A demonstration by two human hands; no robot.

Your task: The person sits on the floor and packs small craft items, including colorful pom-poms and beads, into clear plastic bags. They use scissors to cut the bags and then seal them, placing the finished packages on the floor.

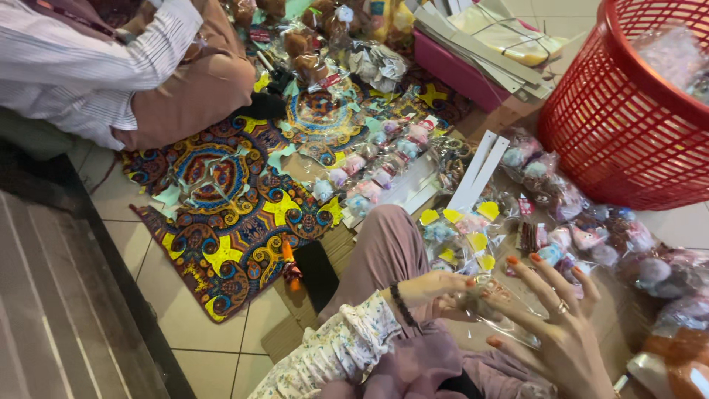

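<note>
Sitting on the tiled floor (214, 325), we worked a small clear plastic bag (509, 307) between both hands, just above our lap and near the bottom of the scene. Our left hand (436, 290), a dark bead bracelet (402, 304) at the wrist, was curled almost closed, pinching the bag's near edge between thumb and fingertips. Our right hand (557, 325) stood wide open, fingers fanned and arched, their tips resting lightly on the film; it gripped nothing that we could see. In our judgement the step wanted the film kept taut by the left pinch while the right fingers spread the mouth gently, since the plastic looked thin and slippery. Just beyond lay packets with yellow heart tags (461, 236) and white card strips (476, 174). Farther right stood a red plastic basket (628, 125). At far left another person in a striped sleeve (88, 59) sat on a patterned mat (236, 214).
</note>
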